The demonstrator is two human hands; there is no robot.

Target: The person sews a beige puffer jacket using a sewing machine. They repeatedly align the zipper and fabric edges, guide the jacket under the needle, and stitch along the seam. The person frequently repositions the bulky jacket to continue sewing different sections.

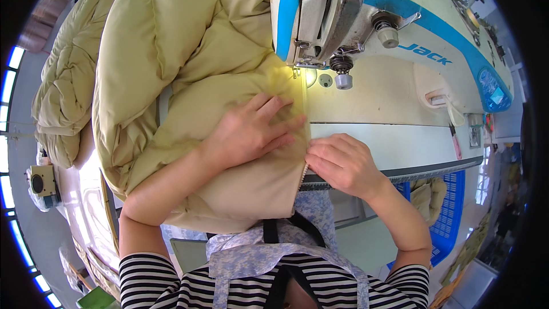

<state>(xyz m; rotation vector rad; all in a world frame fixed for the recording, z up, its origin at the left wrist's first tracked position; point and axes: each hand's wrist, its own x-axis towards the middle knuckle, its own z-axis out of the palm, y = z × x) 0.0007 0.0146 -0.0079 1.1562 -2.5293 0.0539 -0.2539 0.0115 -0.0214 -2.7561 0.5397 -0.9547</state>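
A beige quilted puffy garment [148, 40] lies over the sewing table, its edge running under the needle area of a white and blue sewing machine [320, 11], where a yellow light glows. My left hand [257, 129] rests on the fabric just in front of the needle area, fingers spread and slightly bent. My right hand [343, 163] is closed on the garment's right edge near the table's front, where a zipper [303, 174] shows along that edge. The presser foot [296, 72] is small and partly lost in the glare.
Another puffy garment [66, 97] is heaped at the left. A blue plastic basket [449, 212] with fabric sits below at the right. A pink-handled tool [456, 143] lies at the table's right end, and a ruler strip [434, 167] runs along the front edge. A small boxy device [43, 186] stands far left.
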